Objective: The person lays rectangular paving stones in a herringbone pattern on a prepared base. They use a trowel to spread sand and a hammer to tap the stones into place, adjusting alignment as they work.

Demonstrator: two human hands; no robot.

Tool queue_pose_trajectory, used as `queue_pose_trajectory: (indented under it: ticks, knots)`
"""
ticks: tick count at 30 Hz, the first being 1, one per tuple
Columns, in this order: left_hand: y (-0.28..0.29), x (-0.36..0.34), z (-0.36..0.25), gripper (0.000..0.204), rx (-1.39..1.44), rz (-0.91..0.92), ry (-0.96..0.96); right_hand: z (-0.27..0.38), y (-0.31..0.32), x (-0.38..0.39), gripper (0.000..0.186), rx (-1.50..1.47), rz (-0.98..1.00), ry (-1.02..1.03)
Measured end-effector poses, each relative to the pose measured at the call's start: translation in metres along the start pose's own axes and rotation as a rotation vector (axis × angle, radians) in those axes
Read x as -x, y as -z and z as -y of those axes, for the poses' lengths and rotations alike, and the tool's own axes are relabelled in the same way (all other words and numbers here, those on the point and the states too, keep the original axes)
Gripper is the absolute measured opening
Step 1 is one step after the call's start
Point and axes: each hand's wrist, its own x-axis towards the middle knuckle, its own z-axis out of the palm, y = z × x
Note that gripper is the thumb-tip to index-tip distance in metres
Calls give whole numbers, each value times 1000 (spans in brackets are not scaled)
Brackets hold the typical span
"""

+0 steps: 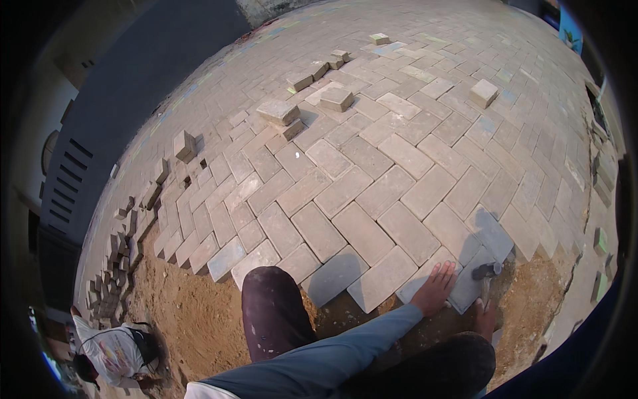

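My left hand (435,290) lies flat with its fingers stretched out on a grey paving block (413,284) at the front edge of the laid pavement. Close to its right, my right hand (486,319) is closed around the handle of a hammer (487,270). The hammer's dark head is over the neighbouring paving block (467,284); whether it touches the block I cannot tell. My left arm, in a blue-grey sleeve, reaches across from the lower left. Shadow covers part of these blocks.
Bare sand (199,326) borders the zigzag pavement edge, partly hidden by my knees. Loose blocks (279,112) rest on the laid surface. A block pile (114,263) stands left, near a crouching person (116,352). A dark gate (126,100) is at the far left.
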Motion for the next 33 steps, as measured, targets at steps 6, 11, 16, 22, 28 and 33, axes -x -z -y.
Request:
queue_pose_trajectory:
  ticks: [6, 11, 16, 22, 28, 33]
  knots:
    - [39, 8, 161, 65, 318, -127, 211, -7, -55, 43, 41, -260, 298, -400]
    - [85, 127, 387, 53, 32, -352, 1140, 73, -145, 65, 49, -166, 590, -239]
    - [88, 193, 467, 67, -207, -378, 1735, 130, -191, 28, 57, 103, 710, 41]
    - [101, 179, 457, 70, -97, -310, 1763, 243, -198, -119, 68, 520, 494, 595]
    - [108, 186, 457, 69, -108, -207, 1819, 441, -328, -267, 79, 644, 253, 1065]
    - [109, 173, 465, 70, -94, -205, 1793, 616, -497, -335, 96, 561, 211, 1047]
